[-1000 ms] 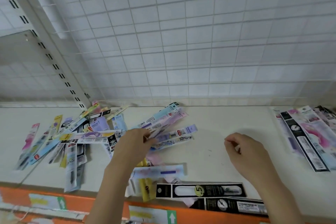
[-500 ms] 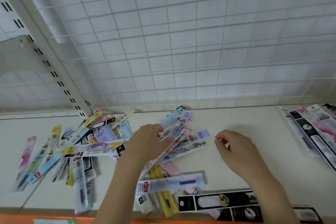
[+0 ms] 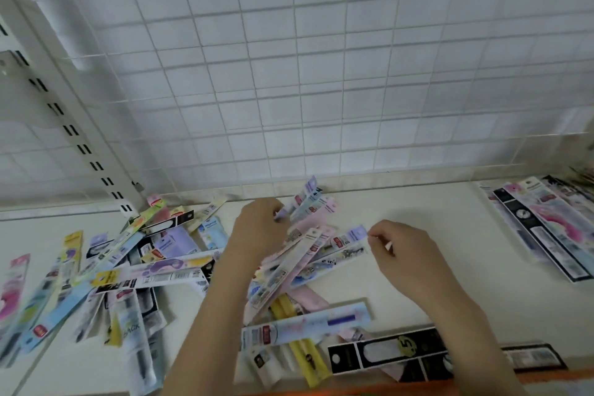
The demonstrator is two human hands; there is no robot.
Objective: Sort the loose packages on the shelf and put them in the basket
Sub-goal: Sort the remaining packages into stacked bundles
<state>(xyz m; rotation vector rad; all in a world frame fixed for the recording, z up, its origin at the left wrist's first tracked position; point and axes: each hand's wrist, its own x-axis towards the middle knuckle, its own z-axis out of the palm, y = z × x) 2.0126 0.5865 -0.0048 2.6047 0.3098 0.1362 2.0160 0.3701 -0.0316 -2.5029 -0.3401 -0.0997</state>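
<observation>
Several long, narrow packages lie loose on the cream shelf (image 3: 434, 202). My left hand (image 3: 257, 230) grips a fanned bundle of pink, white and light-blue packages (image 3: 308, 244), lifted at its far end above the shelf. My right hand (image 3: 401, 255) has curled fingers, and its thumb and forefinger pinch the corner of a purple-topped package (image 3: 355, 234) at the bundle's right side. Under the bundle lie a pale blue package (image 3: 305, 326) and yellow ones (image 3: 308, 360). No basket is in view.
A loose heap of packages (image 3: 112, 267) covers the shelf's left part. A neat row of packages (image 3: 546, 228) lies at the right. Black packages (image 3: 385, 350) sit along the orange front edge (image 3: 553, 376). Behind stand a white wire grid (image 3: 289, 74) and a slotted upright (image 3: 74, 132).
My left hand has gathered more packages and raised the fan toward the back. My right hand has moved left up to the purple-topped package. The camera has tilted closer to the shelf.
</observation>
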